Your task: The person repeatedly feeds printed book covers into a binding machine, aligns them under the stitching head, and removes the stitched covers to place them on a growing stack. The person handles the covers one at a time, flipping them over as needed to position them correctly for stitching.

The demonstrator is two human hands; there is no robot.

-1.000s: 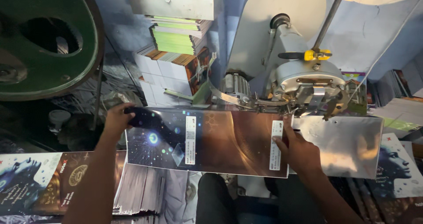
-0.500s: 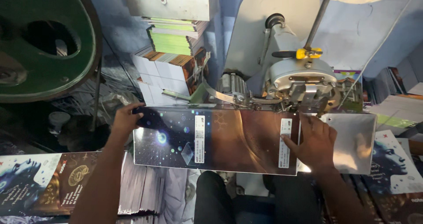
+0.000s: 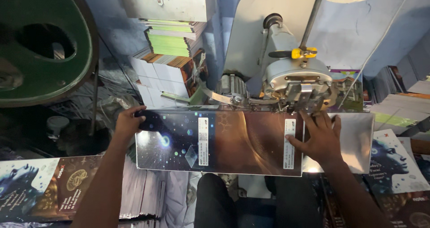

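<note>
A long glossy booklet cover (image 3: 224,140), dark blue at the left and brown at the right with two white label strips, lies open across a metal machine plate (image 3: 356,138). My left hand (image 3: 127,122) grips its far left corner. My right hand (image 3: 316,138) lies flat with fingers spread on its right end, over the right label strip. The cover's far edge sits under the grey stitching machine head (image 3: 295,82) with a yellow knob.
Stacks of printed booklets (image 3: 170,71) stand behind the cover at the left. A large green wheel (image 3: 42,44) fills the upper left. More printed covers lie at lower left (image 3: 40,187) and lower right (image 3: 394,165). My dark-trousered knees (image 3: 242,201) are below.
The cover has slid to the right along the plate, both hands moving with it. My right hand has flattened onto its right end.
</note>
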